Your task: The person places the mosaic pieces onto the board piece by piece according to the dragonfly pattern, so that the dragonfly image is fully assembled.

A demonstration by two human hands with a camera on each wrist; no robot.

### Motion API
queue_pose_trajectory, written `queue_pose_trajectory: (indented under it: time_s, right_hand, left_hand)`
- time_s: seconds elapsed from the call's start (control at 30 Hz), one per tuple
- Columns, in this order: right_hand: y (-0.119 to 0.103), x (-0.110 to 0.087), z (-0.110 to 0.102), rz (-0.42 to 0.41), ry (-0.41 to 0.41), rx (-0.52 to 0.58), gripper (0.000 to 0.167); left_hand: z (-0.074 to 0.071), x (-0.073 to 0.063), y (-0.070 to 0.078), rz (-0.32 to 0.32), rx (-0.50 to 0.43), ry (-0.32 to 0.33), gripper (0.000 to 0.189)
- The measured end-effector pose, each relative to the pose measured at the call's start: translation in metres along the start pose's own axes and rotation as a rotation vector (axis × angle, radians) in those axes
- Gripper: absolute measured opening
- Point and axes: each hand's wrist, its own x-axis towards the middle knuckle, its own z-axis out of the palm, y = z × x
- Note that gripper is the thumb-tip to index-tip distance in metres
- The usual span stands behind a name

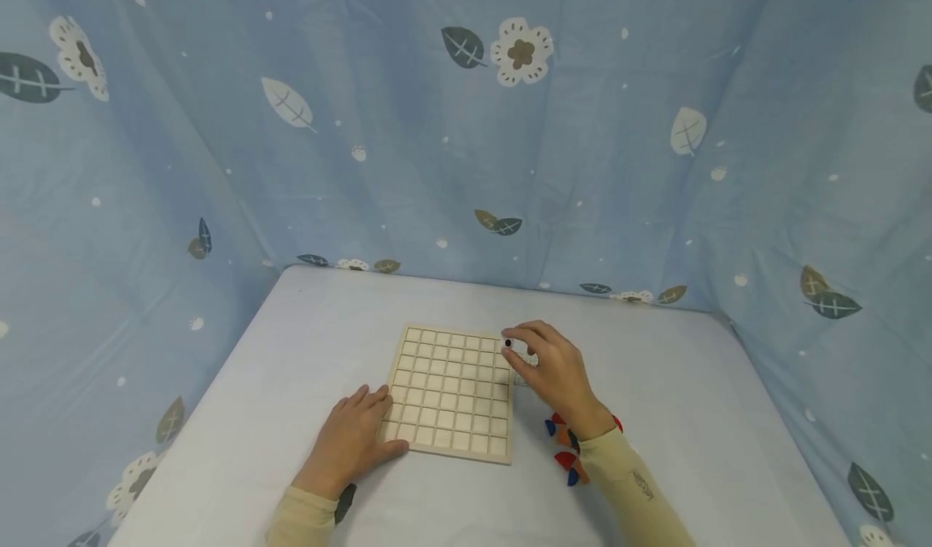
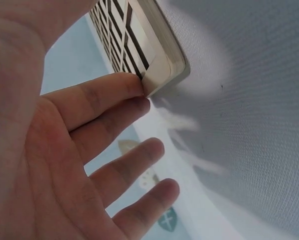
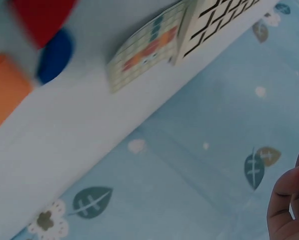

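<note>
A square wooden grid board (image 1: 451, 393) with pale square cells lies on the table. My left hand (image 1: 354, 434) rests at its left side, fingertips on the edge and thumb by the near left corner. The left wrist view shows that hand's (image 2: 89, 135) fingers extended, two of them touching the corner of the board (image 2: 159, 65). Over the board's far right corner, my right hand (image 1: 551, 365) pinches a small white tile with a black dot (image 1: 507, 342) between thumb and fingertip. In the right wrist view only part of that hand (image 3: 292, 205) shows, and the tile is out of sight.
A printed pattern card (image 3: 149, 47) lies against the board's right side, partly hidden by my right hand in the head view. Several red, blue and orange pieces (image 1: 566, 460) lie near my right forearm. A blue floral curtain (image 1: 466, 142) stands behind the table (image 1: 349, 304).
</note>
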Motion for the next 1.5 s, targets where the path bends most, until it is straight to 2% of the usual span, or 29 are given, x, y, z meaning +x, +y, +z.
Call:
queue_pose_trajectory:
  time_s: [0.33, 0.67, 0.77, 1.03, 1.17, 1.5]
  right_hand:
    - [-0.009, 0.022, 0.031, -0.062, -0.026, 0.018, 0.029]
    - [-0.014, 0.034, 0.065, -0.016, -0.104, 0.063, 0.026]
    - [-0.015, 0.036, 0.075, 0.017, -0.163, 0.06, 0.026]
    - [-0.023, 0.043, 0.09, 0.085, -0.381, 0.026, 0.026]
    - [-0.023, 0.046, 0.097, 0.08, -0.441, -0.004, 0.027]
    - [-0.02, 0.051, 0.111, 0.151, -0.545, 0.015, 0.027]
  left_hand:
    - [0.002, 0.001, -0.001, 0.009, 0.008, 0.0, 0.08]
    - [0.001, 0.001, -0.002, 0.016, 0.009, 0.002, 0.079]
    - [0.0, 0.001, -0.002, 0.017, 0.012, -0.002, 0.079]
    - [0.002, 0.0, -0.004, 0.019, 0.009, 0.0, 0.08]
    - [0.004, 0.0, -0.005, 0.023, 0.007, 0.004, 0.08]
    - [0.001, -0.002, -0.004, 0.028, 0.001, 0.012, 0.079]
